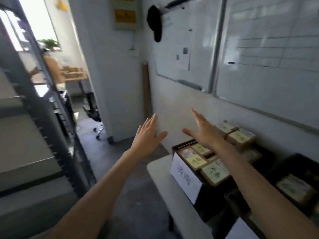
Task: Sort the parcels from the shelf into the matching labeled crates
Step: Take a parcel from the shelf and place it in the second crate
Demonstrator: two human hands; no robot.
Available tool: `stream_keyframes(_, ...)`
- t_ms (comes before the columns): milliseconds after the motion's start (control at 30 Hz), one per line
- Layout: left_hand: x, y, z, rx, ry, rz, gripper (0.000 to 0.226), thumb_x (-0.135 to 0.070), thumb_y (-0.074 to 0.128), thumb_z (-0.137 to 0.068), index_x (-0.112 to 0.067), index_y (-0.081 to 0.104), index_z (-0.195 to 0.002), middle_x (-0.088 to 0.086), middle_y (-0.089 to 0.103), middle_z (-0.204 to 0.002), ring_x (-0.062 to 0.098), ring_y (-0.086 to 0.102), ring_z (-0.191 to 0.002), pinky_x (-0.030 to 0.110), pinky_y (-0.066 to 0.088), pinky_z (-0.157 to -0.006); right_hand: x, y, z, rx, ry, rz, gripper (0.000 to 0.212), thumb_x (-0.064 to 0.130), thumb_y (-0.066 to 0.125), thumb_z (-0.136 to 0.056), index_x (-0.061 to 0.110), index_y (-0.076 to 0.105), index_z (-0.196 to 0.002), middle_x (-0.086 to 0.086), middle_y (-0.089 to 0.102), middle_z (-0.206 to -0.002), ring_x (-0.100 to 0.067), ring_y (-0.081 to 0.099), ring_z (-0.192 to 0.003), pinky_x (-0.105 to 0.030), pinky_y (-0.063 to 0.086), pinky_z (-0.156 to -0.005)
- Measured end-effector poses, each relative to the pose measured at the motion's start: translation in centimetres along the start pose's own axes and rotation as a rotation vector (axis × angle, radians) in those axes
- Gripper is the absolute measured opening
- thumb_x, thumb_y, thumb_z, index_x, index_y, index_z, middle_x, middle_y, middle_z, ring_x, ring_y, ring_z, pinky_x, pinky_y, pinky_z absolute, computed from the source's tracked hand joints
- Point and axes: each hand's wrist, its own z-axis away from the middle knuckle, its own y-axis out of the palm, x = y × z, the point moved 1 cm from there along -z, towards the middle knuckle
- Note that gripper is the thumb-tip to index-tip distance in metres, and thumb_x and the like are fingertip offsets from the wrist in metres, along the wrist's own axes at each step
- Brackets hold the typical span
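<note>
White wall (pixel 181 107) filled the view ahead of both sets of fingertips, with two whiteboards (pixel 267 49) mounted above and right of them. Well left of the left fingers stood the grey metal shelf (pixel 25 135), its tiers blurred. Below the fingers sat a white table (pixel 160 173) carrying a dark crate (pixel 183 147) with a white paper label (pixel 185 178) on its near face (writing too blurred to read). Packed inside it, under and just behind the right fingers, lay the parcels (pixel 214 171), brown boxes topped with yellow notes. A second dark crate (pixel 293 163) sat further right. Raised in the air, the left hand (pixel 148 135) had fingers straight and spread, holding nothing. Likewise the right hand (pixel 205 131) was flat, fingers extended over the parcels, gripping nothing; touch unclear.
</note>
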Motion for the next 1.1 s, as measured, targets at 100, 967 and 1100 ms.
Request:
stream_keyframes(100,5.8,-6.5,4.8,-0.13,-0.165,-0.056,0.083,-0.05,0.055,-0.09,-0.019,0.011,-0.154,0.0,0.02,-0.159,0.019,0.014,-0.147,0.038,0.015,-0.118,8.3,5.2,-1.8,0.109,-0.182,-0.041,0.089,0.047,0.062,-0.09,0.02,0.009,-0.157,-0.008,0.017,-0.162,-0.022,0.017,-0.149,-0.035,0.02,-0.117)
stream_keyframes(967,41.8,-53.7,60.9,-0.651,-1.159,-0.317,0.079,-0.056,0.05,-0.09,-0.021,0.018,-0.152,0.005,0.029,-0.155,0.026,0.026,-0.143,0.049,0.021,-0.117,81.0,48.9,19.8,0.742,-1.151,-0.21,0.083,0.057,0.051,-0.093,0.023,0.01,-0.156,-0.003,0.005,-0.164,-0.021,0.001,-0.151,-0.046,0.014,-0.121)
stream_keyframes(1100,45.9,-57.5,66.4,-0.713,-1.177,-0.27,0.082,-0.064,0.047,-0.086,-0.025,0.018,-0.151,0.001,0.033,-0.153,0.023,0.027,-0.142,0.048,0.013,-0.119,88.3,53.7,23.2,0.744,-1.159,-0.253,0.085,0.061,0.054,-0.089,0.024,0.014,-0.155,-0.003,0.016,-0.162,-0.024,0.014,-0.15,-0.049,0.025,-0.118)
